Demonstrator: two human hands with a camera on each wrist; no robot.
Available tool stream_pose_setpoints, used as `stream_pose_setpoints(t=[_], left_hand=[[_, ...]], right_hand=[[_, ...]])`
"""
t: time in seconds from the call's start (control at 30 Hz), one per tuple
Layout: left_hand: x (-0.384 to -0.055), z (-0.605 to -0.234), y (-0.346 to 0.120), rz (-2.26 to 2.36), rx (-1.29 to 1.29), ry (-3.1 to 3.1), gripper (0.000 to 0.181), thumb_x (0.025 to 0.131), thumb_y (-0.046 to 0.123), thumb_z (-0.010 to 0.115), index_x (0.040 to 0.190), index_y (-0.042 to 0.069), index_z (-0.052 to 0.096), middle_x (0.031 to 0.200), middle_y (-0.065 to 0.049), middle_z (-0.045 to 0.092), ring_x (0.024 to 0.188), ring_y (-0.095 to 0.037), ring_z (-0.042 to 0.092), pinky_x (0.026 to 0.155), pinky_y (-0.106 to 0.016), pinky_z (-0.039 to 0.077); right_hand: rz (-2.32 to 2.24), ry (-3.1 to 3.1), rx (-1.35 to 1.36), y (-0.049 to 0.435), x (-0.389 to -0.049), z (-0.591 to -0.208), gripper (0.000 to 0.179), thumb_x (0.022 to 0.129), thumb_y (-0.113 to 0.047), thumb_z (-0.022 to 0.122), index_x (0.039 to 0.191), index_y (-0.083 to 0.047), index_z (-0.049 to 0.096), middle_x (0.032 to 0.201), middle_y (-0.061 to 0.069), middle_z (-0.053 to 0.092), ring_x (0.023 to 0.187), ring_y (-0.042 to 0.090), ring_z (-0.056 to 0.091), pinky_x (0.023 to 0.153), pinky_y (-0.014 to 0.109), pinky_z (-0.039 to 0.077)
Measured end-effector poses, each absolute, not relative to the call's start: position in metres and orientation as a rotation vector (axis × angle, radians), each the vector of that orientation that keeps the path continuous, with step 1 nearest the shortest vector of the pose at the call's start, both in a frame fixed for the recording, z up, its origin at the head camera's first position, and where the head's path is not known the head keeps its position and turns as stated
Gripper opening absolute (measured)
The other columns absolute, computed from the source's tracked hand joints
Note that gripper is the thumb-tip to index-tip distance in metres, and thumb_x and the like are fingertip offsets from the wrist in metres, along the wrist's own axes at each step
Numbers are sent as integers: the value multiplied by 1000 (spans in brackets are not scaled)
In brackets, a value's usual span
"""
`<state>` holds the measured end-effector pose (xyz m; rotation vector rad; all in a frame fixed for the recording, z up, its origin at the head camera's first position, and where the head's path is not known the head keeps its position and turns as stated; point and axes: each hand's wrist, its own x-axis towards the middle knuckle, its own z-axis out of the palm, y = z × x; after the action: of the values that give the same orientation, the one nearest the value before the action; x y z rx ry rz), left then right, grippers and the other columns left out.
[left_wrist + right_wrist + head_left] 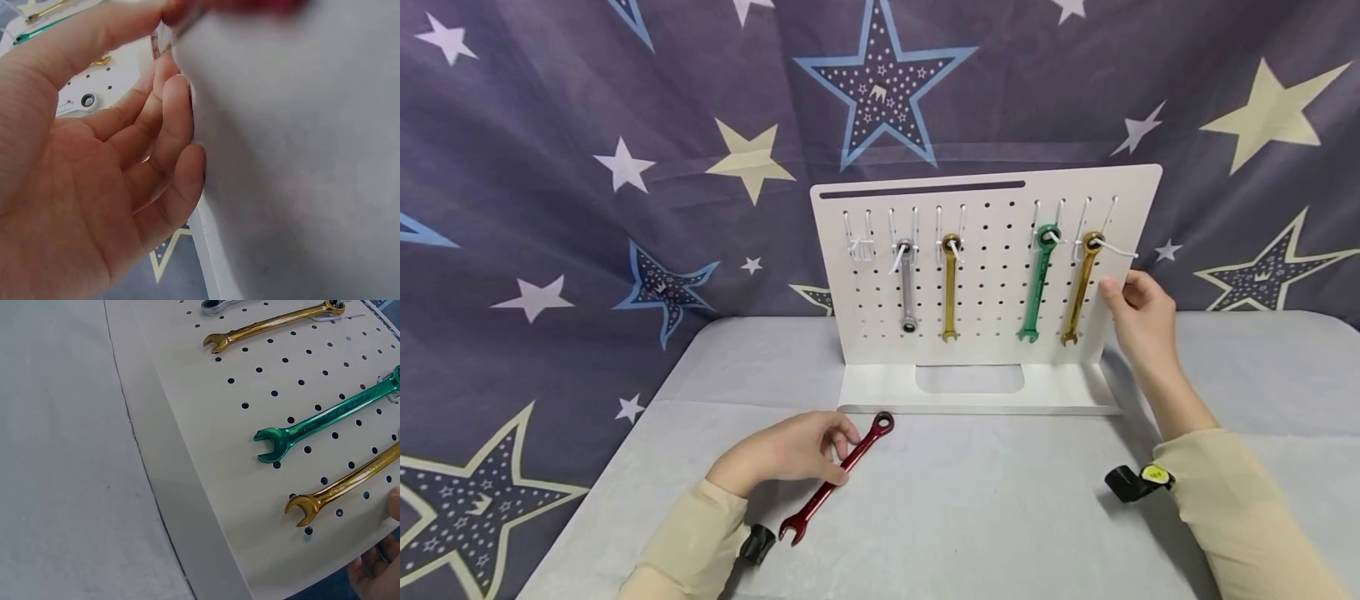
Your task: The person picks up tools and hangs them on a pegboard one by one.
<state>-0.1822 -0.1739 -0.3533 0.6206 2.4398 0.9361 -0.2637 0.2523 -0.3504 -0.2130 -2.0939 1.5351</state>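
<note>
My left hand pinches a red combination wrench between thumb and fingers, low over the table in front of the pegboard. Its ring end points up and right, its open jaw down and left. Only a blurred red strip of it shows at the top of the left wrist view. At the white pegboard's right edge, my right hand grips the board, thumb in front and fingers behind. From the board's hooks hang a silver wrench, a gold wrench, a green wrench and another gold wrench.
A bare white hook sits at the board's far left. The board's base shelf has a front lip and a cutout. A pale cloth covers the table; a star-patterned curtain hangs behind.
</note>
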Motion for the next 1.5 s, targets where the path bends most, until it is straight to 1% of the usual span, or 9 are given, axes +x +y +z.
stream_pose_setpoints(t=[0.17, 0.4, 0.67, 0.77, 1.0, 1.1, 1.27, 1.37, 1.5], left_hand=[[-184, -352, -180, 841, 592, 2542, 30, 74, 2, 79, 101, 9, 67, 86, 3, 63, 79, -13, 57, 75, -31, 46], [-188, -354, -188, 869, 612, 2493, 30, 73, 0, 74, 102, 5, 68, 83, 2, 61, 77, -12, 55, 72, -28, 45], [-191, -355, -198, 945, 606, 2340, 25, 83, 3, 72, 108, 1, 67, 87, -2, 60, 62, -11, 49, 52, -25, 43], [-192, -353, -200, 981, 596, 2294, 27, 87, 5, 72, 112, 0, 65, 92, -4, 61, 59, -12, 48, 49, -27, 43], [-194, -351, -203, 1052, 611, 2229, 30, 89, 10, 72, 117, 1, 64, 103, -5, 61, 68, -14, 54, 52, -29, 49], [-195, -350, -204, 1085, 630, 2241, 30, 90, 11, 71, 117, 1, 63, 103, -6, 59, 69, -14, 54, 52, -29, 49], [-196, -349, -206, 1121, 669, 2292, 31, 91, 10, 69, 119, -1, 63, 98, -5, 59, 64, -13, 50, 52, -27, 46], [-196, -349, -207, 1137, 696, 2332, 29, 90, 10, 70, 117, -1, 65, 97, -5, 62, 70, -13, 52, 59, -26, 46], [-197, -349, -207, 1153, 709, 2389, 27, 90, 12, 69, 115, 0, 67, 96, -4, 65, 82, -17, 57, 70, -26, 47]], right_hand=[[1548, -2094, -209, 252, -262, -351, 13, 97, -32, 64, 100, -20, 61, 80, -26, 57, 85, -1, 55, 77, 19, 40], [1551, -2085, -188, 251, -263, -349, 12, 97, -32, 64, 100, -21, 61, 80, -24, 58, 85, 0, 55, 77, 20, 40], [1552, -2079, -194, 250, -263, -349, 9, 97, -30, 65, 96, -23, 61, 78, -25, 58, 82, -1, 55, 76, 19, 40], [1546, -2077, -191, 250, -263, -349, 11, 97, -30, 65, 97, -20, 61, 78, -25, 58, 82, 0, 55, 75, 20, 40], [1549, -2060, -177, 251, -265, -348, 14, 97, -30, 65, 97, -17, 62, 77, -24, 58, 80, 1, 54, 73, 20, 40], [1552, -2060, -179, 252, -266, -349, 12, 97, -30, 65, 96, -19, 61, 77, -24, 58, 79, 1, 54, 73, 20, 39], [1537, -2071, -195, 252, -266, -350, 13, 98, -28, 65, 100, -16, 62, 76, -24, 57, 78, 0, 53, 72, 19, 39], [1528, -2075, -196, 252, -267, -352, 17, 98, -26, 65, 103, -10, 62, 74, -25, 57, 77, -1, 53, 72, 19, 39], [1532, -2075, -201, 252, -267, -352, 18, 98, -26, 65, 104, -9, 62, 73, -25, 57, 76, 0, 52, 71, 19, 39]])
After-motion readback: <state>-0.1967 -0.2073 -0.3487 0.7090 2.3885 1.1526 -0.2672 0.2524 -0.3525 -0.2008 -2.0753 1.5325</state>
